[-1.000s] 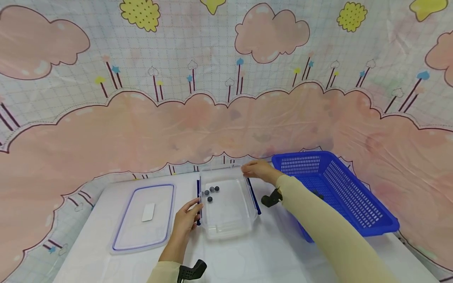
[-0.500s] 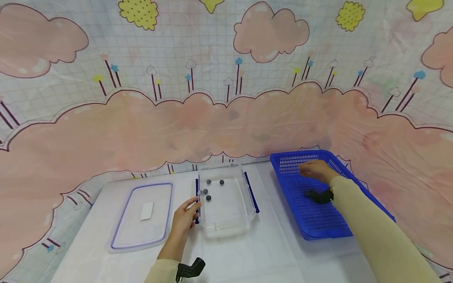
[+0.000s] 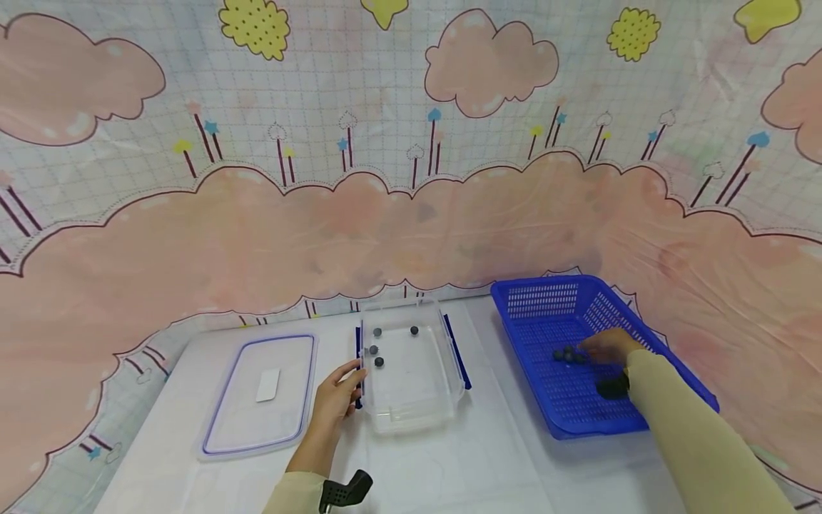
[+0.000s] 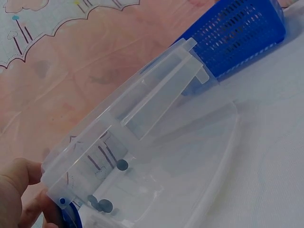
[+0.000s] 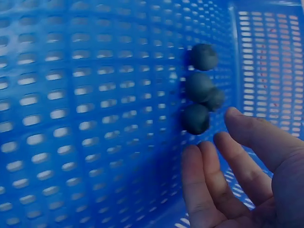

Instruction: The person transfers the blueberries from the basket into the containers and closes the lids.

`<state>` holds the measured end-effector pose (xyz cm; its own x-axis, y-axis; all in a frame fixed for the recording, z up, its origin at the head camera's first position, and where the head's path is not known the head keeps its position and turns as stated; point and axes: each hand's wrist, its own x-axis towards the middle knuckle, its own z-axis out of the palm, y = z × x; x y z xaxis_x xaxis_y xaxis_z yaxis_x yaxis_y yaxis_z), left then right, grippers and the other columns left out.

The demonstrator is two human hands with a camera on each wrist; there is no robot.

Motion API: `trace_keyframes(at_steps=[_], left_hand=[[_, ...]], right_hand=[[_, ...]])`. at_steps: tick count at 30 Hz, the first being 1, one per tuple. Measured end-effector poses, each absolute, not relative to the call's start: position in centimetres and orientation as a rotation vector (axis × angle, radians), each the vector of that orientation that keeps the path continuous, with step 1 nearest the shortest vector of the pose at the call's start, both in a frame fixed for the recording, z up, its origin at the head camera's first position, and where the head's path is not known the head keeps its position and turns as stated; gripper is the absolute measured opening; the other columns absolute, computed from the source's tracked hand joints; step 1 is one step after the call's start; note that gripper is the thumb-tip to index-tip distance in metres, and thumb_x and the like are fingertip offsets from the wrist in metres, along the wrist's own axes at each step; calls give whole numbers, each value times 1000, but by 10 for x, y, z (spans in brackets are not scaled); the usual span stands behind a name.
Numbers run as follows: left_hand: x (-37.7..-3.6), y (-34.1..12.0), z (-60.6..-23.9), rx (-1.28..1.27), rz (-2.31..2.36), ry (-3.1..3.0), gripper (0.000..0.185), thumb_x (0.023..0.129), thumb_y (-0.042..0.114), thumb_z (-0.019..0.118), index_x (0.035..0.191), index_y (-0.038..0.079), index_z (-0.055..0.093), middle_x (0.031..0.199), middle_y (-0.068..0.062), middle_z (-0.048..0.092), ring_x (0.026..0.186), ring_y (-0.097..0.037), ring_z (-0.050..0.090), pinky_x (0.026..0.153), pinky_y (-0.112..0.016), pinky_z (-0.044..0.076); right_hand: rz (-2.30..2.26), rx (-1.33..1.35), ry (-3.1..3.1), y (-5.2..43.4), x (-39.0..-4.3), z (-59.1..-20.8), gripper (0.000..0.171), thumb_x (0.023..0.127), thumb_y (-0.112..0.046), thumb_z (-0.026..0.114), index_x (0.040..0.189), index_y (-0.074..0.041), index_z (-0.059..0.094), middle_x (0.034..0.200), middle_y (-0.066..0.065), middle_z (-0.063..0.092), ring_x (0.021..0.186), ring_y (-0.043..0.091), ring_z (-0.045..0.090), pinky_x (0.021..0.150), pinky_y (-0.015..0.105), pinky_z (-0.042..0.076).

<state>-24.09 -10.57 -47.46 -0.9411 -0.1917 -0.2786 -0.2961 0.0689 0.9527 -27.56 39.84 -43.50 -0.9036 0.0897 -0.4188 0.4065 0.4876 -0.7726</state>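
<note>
A clear plastic container (image 3: 414,378) stands mid-table with several blueberries (image 3: 379,362) loose on its floor. My left hand (image 3: 335,392) grips its left wall, the thumb at the rim and fingers by the blue side latch (image 4: 71,214). Over to the right, my right hand (image 3: 611,345) is down inside a blue perforated basket (image 3: 542,284). Its fingers (image 5: 194,175) are spread and loosely bent beside a small cluster of blueberries (image 5: 195,118). A narrow gap shows between fingertips and berries, and nothing is in that hand.
A clear lid (image 3: 234,414) with a blue seal lies flat left of the container, a white label (image 3: 268,385) on it. A second blue latch (image 3: 457,353) hangs out along the container's right side. Behind the white table (image 3: 475,457) hangs a patterned cloth (image 3: 411,235).
My right hand has gone from the container's far right corner to the basket and down into it. Inside the container, one blueberry has rolled right and another towards the back. My left hand has stayed put.
</note>
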Motion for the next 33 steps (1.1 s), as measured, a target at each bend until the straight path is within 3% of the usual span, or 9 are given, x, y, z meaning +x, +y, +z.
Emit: trace_keyframes(at_steps=[9, 15, 27, 33], left_hand=[[-241, -106, -475, -524, 2032, 2237, 42, 92, 28, 68, 132, 15, 63, 81, 3, 60, 66, -6, 52, 55, -21, 40], [-241, -106, -475, -527, 2040, 2228, 43, 91, 30, 69, 132, 16, 63, 82, 3, 60, 66, -6, 52, 55, -21, 40], [-241, -104, -476, -536, 2038, 2230, 41, 92, 28, 69, 131, 16, 63, 83, 3, 60, 66, -6, 52, 55, -20, 40], [-240, -105, -475, -515, 2051, 2231, 43, 92, 28, 68, 132, 14, 63, 79, 3, 58, 64, -6, 52, 54, -20, 39]], right_hand=[[-1492, 502, 2362, 390, -267, -440, 45, 88, 5, 65, 121, 27, 45, 114, 36, 57, 108, 44, 61, 100, 50, 47], [-1519, 552, 2343, 386, -269, -442, 40, 88, 7, 64, 118, 27, 46, 100, 26, 62, 87, 26, 67, 88, 39, 56], [-1473, 533, 2373, 388, -269, -443, 38, 89, 4, 63, 117, 25, 49, 101, 25, 61, 87, 25, 67, 87, 39, 56], [-1428, 508, 2405, 390, -271, -439, 44, 92, -2, 63, 123, 24, 46, 113, 32, 60, 104, 40, 64, 96, 47, 50]])
